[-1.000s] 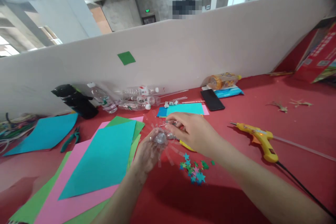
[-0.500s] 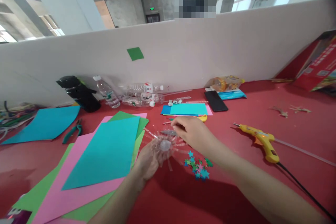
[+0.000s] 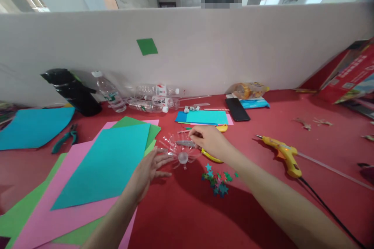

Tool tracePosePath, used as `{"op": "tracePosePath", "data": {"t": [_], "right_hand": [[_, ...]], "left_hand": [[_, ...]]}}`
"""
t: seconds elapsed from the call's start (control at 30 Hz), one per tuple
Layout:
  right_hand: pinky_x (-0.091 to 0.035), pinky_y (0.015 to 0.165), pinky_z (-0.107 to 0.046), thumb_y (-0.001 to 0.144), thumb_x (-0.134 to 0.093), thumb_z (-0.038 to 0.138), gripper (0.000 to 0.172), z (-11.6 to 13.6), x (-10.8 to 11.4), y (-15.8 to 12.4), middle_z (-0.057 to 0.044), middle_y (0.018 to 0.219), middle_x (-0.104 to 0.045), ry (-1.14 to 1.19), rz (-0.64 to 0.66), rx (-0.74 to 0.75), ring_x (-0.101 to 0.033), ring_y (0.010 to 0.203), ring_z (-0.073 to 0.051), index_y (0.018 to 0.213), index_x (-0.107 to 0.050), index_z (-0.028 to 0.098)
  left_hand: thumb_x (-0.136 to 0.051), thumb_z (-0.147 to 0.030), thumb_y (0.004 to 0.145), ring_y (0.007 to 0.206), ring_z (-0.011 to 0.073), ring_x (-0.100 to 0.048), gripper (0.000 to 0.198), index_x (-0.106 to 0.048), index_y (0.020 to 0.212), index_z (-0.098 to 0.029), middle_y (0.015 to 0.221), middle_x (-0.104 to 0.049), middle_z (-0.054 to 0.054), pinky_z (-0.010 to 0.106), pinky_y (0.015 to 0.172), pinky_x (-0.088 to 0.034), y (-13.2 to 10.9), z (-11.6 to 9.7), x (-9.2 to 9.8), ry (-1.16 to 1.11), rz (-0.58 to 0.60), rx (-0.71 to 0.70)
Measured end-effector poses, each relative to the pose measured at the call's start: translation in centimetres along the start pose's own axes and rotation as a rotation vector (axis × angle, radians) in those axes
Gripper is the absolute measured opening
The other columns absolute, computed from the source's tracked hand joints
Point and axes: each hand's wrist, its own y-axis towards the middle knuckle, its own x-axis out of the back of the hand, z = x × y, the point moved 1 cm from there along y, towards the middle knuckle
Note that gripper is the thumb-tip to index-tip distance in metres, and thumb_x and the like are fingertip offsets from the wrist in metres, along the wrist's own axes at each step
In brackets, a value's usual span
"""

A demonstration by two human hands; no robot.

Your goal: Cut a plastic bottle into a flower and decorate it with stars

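A clear plastic bottle top (image 3: 183,158), cut into many thin strips that fan out like petals, is between my hands with its round end toward me. My left hand (image 3: 152,167) is open beside it, fingers spread; its upper fingers reach the strips on the left. My right hand (image 3: 209,140) is closed in a pinch at the upper right tips of the strips, and appears to hold one; the fingertips hide the exact contact. Yellow-handled scissors (image 3: 212,156) lie behind the strips and partly under my right hand. Small coloured paper stars (image 3: 217,183) are scattered nearer to me.
Coloured paper sheets (image 3: 108,163) cover the left side, with pliers (image 3: 66,139) beyond. A yellow glue gun (image 3: 282,153) lies right, its cord trailing. Clear bottles (image 3: 150,106), a black flask (image 3: 73,93) and a phone (image 3: 237,109) are along the white partition (image 3: 189,50).
My left hand has let go of the cut bottle top, moving left and spreading its fingers. My right hand stays pinched at the strips. The view has tilted down slightly.
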Motion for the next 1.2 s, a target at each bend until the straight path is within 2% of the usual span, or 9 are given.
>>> {"op": "tracePosePath", "data": {"t": [0.17, 0.3, 0.5, 0.73, 0.97, 1.2], "right_hand": [[-0.035, 0.057, -0.023, 0.084, -0.049, 0.017, 0.015, 0.0, 0.1, -0.2, 0.0, 0.072, -0.065, -0.014, 0.009, 0.015, -0.054, 0.06, -0.011, 0.077, -0.062, 0.019], [-0.037, 0.06, -0.023, 0.086, -0.051, 0.022, 0.013, 0.4, 0.4, -0.9, 0.0, 0.082, -0.068, -0.006, 0.032, 0.045, -0.056, 0.068, -0.011, 0.083, -0.064, 0.02], [-0.037, 0.061, -0.024, 0.088, -0.053, 0.028, 0.015, 0.5, 0.7, -1.7, 0.0, 0.087, -0.069, -0.011, 0.07, 0.052, -0.059, 0.075, -0.014, 0.097, -0.064, 0.022], [-0.036, 0.061, -0.025, 0.09, -0.052, 0.039, 0.021, -0.9, 0.5, -1.7, 0.0, 0.09, -0.068, -0.002, -0.006, 0.018, -0.058, 0.074, -0.013, 0.099, -0.062, 0.022], [-0.036, 0.062, -0.024, 0.091, -0.05, 0.038, 0.021, -1.6, 1.6, -1.9, 0.0, 0.094, -0.069, -0.003, -0.086, 0.013, -0.057, 0.072, -0.012, 0.099, -0.061, 0.022], [-0.038, 0.061, -0.024, 0.09, -0.049, 0.032, 0.018, -1.9, 2.8, -2.6, -0.001, 0.095, -0.068, -0.015, -0.143, -0.025, -0.057, 0.069, -0.012, 0.097, -0.062, 0.022]], "left_hand": [[-0.063, -0.052, 0.075, 0.098, 0.0314, -0.067, 0.048, -0.055, 0.108, -0.018, 0.106, -0.068, 0.016, 0.033, 0.058, -0.057, 0.1, 0.0, -0.4, 0.102, -0.055, -0.081], [-0.064, -0.052, 0.074, 0.087, 0.0267, -0.069, 0.044, -0.056, 0.104, -0.02, 0.1, -0.068, 0.01, 0.032, 0.056, -0.057, 0.1, 0.1, -0.6, 0.155, -0.047, -0.118], [-0.07, -0.04, 0.071, 0.07, 0.0183, -0.067, 0.036, -0.055, 0.096, -0.019, 0.081, -0.066, 0.003, 0.031, 0.059, -0.057, 0.5, 0.2, -0.6, 0.198, 0.02, -0.101], [-0.075, -0.027, 0.061, 0.054, 0.0142, -0.063, 0.023, -0.055, 0.066, -0.017, 0.061, -0.06, -0.002, 0.026, 0.053, -0.055, 0.6, -0.2, -1.6, 0.247, 0.021, -0.144], [-0.074, -0.033, 0.061, 0.057, 0.0194, -0.066, 0.024, -0.058, 0.07, -0.018, 0.058, -0.06, -0.002, 0.024, 0.045, -0.05, 0.5, -0.7, -1.9, 0.351, -0.031, -0.118], [-0.072, -0.048, 0.064, 0.064, 0.0192, -0.067, 0.033, -0.061, 0.072, -0.018, 0.064, -0.064, 0.001, 0.024, 0.05, -0.05, 0.4, -1.3, -1.2, 0.427, -0.058, -0.139]]}}
